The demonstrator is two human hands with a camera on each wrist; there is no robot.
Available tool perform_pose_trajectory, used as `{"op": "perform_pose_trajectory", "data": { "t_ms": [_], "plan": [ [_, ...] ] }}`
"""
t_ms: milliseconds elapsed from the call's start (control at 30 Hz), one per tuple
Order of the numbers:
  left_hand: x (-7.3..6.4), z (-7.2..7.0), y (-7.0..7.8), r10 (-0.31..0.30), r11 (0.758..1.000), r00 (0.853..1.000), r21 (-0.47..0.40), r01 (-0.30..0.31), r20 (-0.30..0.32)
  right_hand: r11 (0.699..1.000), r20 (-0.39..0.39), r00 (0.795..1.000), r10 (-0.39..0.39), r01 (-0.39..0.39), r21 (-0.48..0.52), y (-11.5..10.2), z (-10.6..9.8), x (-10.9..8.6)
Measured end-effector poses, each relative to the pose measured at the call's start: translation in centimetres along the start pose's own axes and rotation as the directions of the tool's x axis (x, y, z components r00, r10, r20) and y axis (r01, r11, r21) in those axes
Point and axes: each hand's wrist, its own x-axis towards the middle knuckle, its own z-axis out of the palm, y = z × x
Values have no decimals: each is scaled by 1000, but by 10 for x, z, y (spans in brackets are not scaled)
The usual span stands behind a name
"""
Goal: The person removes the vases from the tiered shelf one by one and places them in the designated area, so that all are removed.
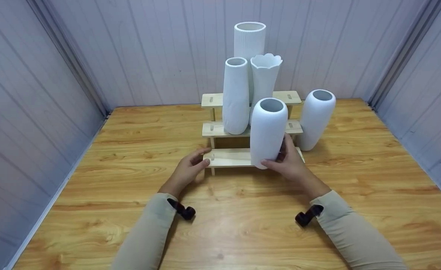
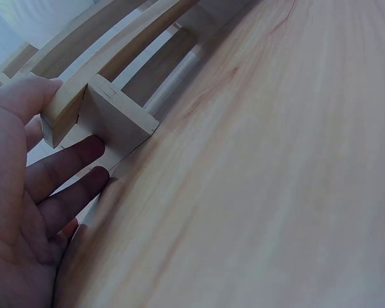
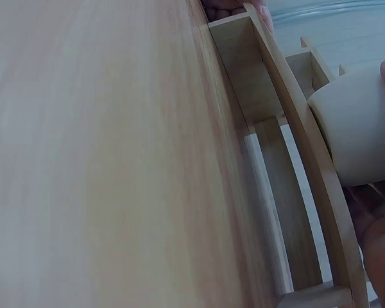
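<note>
A smooth white vase stands upright at the right part of the lowest step of a three-step wooden stand. My right hand grips it low down, thumb in front and fingers round its right side. In the right wrist view, the base of the vase is right at the front edge of the step. With thumb and fingers, my left hand holds the left end of that same step. The left wrist view shows the thumb on the board's end and two fingers by the side support.
Behind, a slim white vase and a scallop-rimmed vase stand on the stand, with a tall ribbed vase at the back. Another smooth white vase is on the wooden table, right of the stand. Panelled walls enclose the table.
</note>
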Motion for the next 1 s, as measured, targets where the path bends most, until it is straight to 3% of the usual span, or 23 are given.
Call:
{"op": "perform_pose_trajectory", "data": {
  "t_ms": [267, 600, 833, 1000],
  "plan": [
    [0, 0, 0, 1, 1000, 1000, 11, -1, 7, 998, -18, 998, -61, 61, 0, 3, -11, -3],
    [1, 0, -2, 1, 1000, 1000, 11, -1, 8, 998, -29, 998, -57, 56, -34, 4, -21, -6],
    [14, 3, -36, -16, 1000, 999, -1, 16, -29, 995, -34, 997, -67, 65, -70, 5, -29, -8],
    [15, 1, -39, -3, 1000, 1000, -6, 3, -30, 995, -41, 998, -45, 41, -85, 5, -35, -8]
  ]
}}
